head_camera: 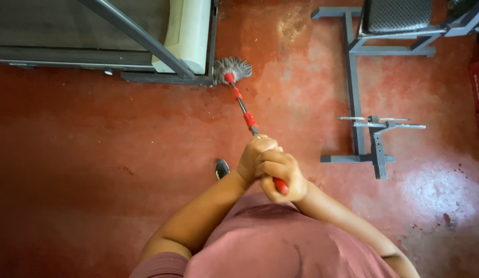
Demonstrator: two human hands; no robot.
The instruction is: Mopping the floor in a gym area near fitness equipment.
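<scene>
Red everywhere below me: a painted concrete floor, scuffed and blotchy, worn paler and shinier toward the upper middle. I'm looking straight down on a mop, its thin pole dark metal with glossy red plastic collars and a red grip end. The mop head is a round tuft of grey, stringy fibres, splayed flat on the floor, right against the corner of a treadmill with a dark belt deck, grey metal frame and a cream rounded cover.

Both hands are stacked on the top of the pole. My left hand sits higher up the shaft, fingers curled tight round it. My right hand is just behind it, touching it, fist clenched on the red grip, whose tip pokes out under the knuckles. No slack in either hold.

Over to the right stands a grey square-tube steel exercise frame with a black textured pad. One dark shoe tip shows beside my left wrist.
</scene>
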